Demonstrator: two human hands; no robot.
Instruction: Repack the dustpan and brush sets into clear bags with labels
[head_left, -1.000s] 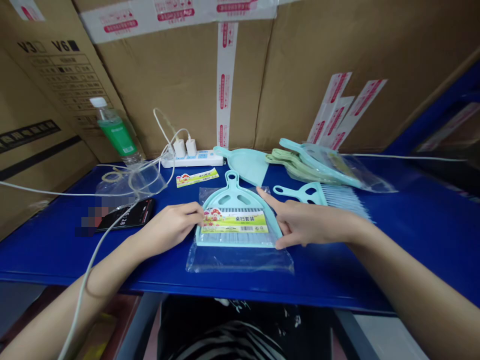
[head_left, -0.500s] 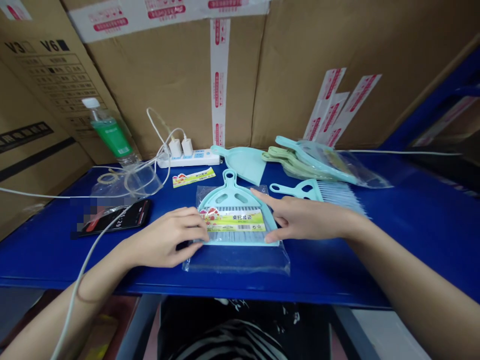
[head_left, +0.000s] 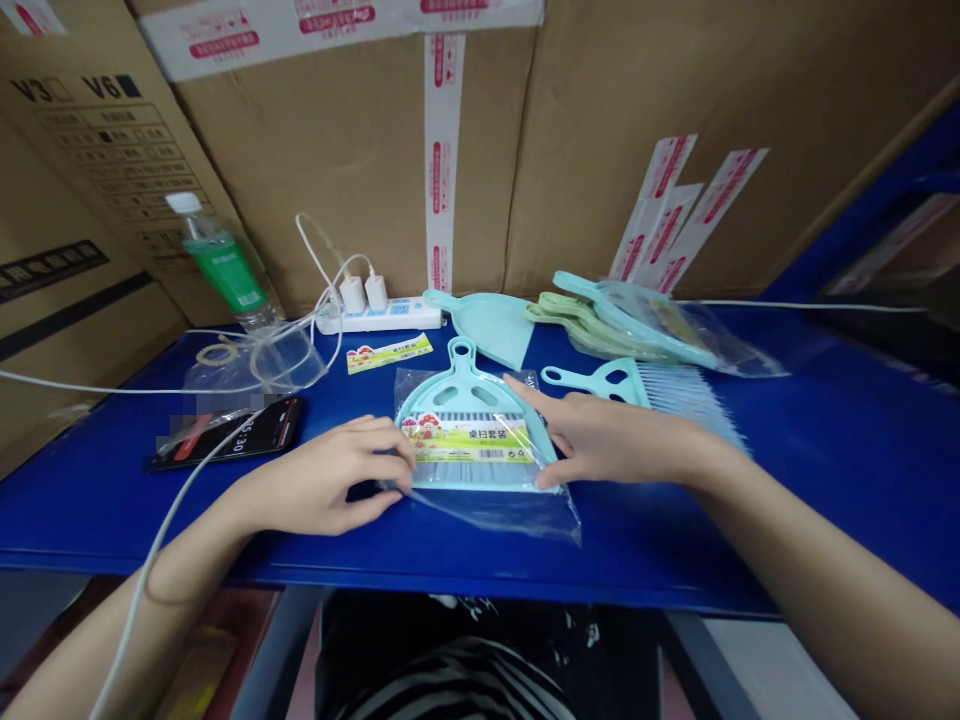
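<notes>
A light-blue dustpan lies with a bristled brush inside a clear plastic bag. A yellow-green card label with mushrooms lies across the brush. At the bag's lower left, my left hand has its fingers closed on the plastic edge, and the bag's corner there is folded up. My right hand rests on the right side of the dustpan, index finger stretched to its upper edge and thumb at its lower right corner, the two spread apart. Its other fingers are curled under.
Behind lie another blue dustpan, a loose brush, green dustpans and a bagged blue set. A loose label, power strip, bottle, cables and phone are leftward. Cardboard boxes wall the back.
The bag's lower left corner has been lifted and folded inward by my left hand. My right hand stays almost still on the dustpan.
</notes>
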